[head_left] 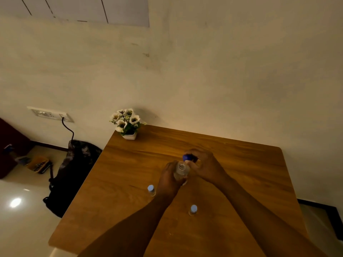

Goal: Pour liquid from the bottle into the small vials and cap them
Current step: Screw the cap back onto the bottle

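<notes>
A clear plastic bottle (181,170) stands near the middle of the wooden table (130,164), its mouth uncovered. My left hand (169,179) is wrapped around its body. My right hand (201,164) holds the bottle's blue cap (187,157) just behind and above the mouth. Two small vials with pale blue caps stand on the table: one vial (151,190) to the left of my left wrist, the other vial (193,210) nearer to me, between my forearms.
A small white pot of white flowers (127,124) sits at the table's far left corner, against the wall. On the floor to the left lie a dark bag (74,173) and a cable running up to a wall socket (50,114).
</notes>
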